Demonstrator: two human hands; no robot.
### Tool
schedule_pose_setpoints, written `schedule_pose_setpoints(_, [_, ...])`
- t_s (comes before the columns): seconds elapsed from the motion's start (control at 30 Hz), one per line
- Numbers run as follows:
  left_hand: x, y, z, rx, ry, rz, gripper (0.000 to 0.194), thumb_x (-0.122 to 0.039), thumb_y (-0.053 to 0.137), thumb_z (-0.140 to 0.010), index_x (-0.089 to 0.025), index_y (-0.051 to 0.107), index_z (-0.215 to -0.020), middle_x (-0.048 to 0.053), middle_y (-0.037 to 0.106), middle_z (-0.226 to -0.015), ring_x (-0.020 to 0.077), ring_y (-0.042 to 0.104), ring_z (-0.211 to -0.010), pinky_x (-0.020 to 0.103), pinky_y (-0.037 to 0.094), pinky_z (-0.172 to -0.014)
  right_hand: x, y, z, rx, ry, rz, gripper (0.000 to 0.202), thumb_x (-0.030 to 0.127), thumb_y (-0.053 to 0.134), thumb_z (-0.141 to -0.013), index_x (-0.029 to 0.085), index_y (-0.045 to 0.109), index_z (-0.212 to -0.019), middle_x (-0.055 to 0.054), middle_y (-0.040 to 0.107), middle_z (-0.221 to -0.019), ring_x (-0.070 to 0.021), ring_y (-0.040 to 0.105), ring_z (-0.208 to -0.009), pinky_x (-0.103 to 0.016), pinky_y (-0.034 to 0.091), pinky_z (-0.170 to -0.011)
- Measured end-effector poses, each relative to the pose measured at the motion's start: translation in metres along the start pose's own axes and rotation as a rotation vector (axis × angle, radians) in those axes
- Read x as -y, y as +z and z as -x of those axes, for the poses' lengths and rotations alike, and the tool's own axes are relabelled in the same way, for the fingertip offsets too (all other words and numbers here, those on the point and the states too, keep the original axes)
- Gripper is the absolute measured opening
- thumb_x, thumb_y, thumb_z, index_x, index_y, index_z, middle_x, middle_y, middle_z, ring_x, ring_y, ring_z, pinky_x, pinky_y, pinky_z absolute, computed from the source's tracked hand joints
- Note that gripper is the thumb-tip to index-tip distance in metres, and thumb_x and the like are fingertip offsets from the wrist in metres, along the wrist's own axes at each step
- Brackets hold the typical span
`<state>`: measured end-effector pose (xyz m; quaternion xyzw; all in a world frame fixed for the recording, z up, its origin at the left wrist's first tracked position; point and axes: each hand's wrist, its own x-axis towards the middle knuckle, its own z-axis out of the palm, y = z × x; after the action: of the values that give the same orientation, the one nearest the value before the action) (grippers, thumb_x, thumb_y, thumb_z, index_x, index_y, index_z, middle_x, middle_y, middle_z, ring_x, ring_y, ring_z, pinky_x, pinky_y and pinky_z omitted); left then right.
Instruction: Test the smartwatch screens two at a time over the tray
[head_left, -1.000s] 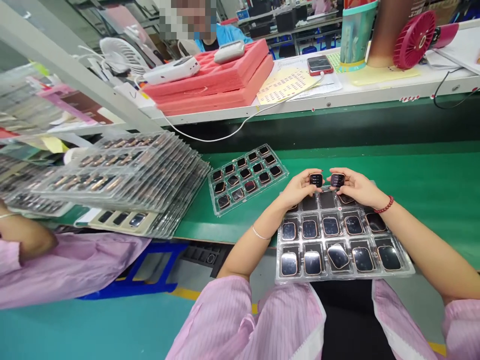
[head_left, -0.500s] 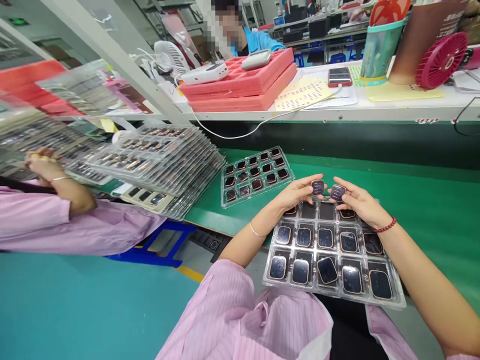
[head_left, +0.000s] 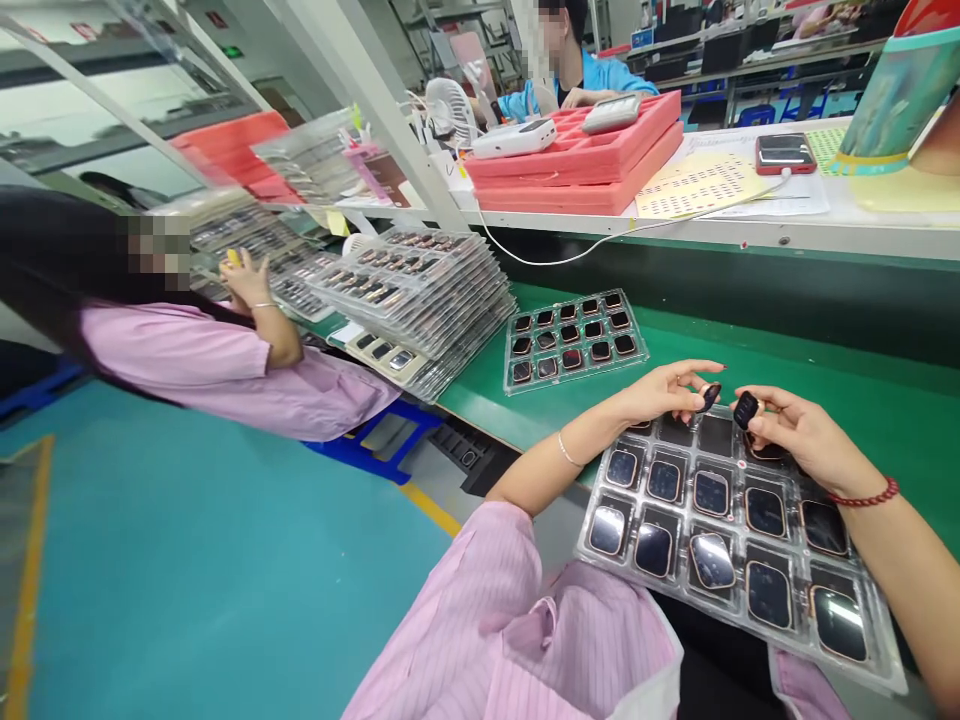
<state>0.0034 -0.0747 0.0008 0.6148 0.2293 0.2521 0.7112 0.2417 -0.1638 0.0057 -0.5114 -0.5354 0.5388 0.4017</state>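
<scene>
Between its thumb and fingers my left hand (head_left: 679,390) pinches a smartwatch case (head_left: 709,397), seen nearly edge-on. My right hand (head_left: 799,430) grips a second smartwatch case (head_left: 745,410), its dark face tilted towards the left. Both hands hover over the far edge of a clear plastic tray (head_left: 739,607), which reaches over the table edge towards my lap. Rows of square watch cases with dark glass and gold-coloured rims sit in its pockets, one of them (head_left: 711,560) turned askew. Two far-row pockets (head_left: 716,436) hold no watch case.
Another filled tray (head_left: 576,340) lies on the green table (head_left: 480,385). To its left rises a tall stack of trays (head_left: 435,300). A co-worker in pink (head_left: 180,340) sits at the left. Red foam trays (head_left: 570,185) and a cabled phone (head_left: 785,154) rest on the shelf.
The view has swung left, so everything appears further right. Both held watch cases have been tilted, the left one now almost edge-on. The co-worker at the left has raised a hand.
</scene>
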Motion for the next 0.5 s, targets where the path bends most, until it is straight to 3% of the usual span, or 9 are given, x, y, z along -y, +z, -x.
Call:
schedule_pose_setpoints(0.37, [0.0026, 0.0016, -0.0031, -0.001, 0.049, 0.019, 0.073, -0.045, 0.083, -0.074, -0.02, 0.057, -0.138, 0.007, 0.066, -0.107, 0.0069, 0.059, -0.06, 0.024, 0.047, -0.058, 0.0036, 0.005, 0.0013, -0.029, -0.037, 0.119, 0.061, 0.058, 0.082, -0.072, 0.021, 0.067, -0.119, -0.002, 0.067, -0.076, -0.0177, 0.061, -0.06, -0.035, 0.056, -0.057])
schedule_pose_setpoints(0.5, [0.0076, 0.0068, -0.0065, 0.023, 0.035, 0.041, 0.074, -0.042, 0.084, -0.072, -0.024, 0.058, -0.138, 0.007, 0.067, -0.106, 0.0073, 0.058, -0.059, 0.024, 0.047, -0.056, 0.0089, 0.0085, 0.0093, -0.035, -0.043, 0.237, 0.054, 0.058, 0.076, -0.077, 0.027, 0.066, -0.12, -0.006, 0.068, -0.074, -0.0221, 0.062, -0.058, -0.04, 0.055, -0.057])
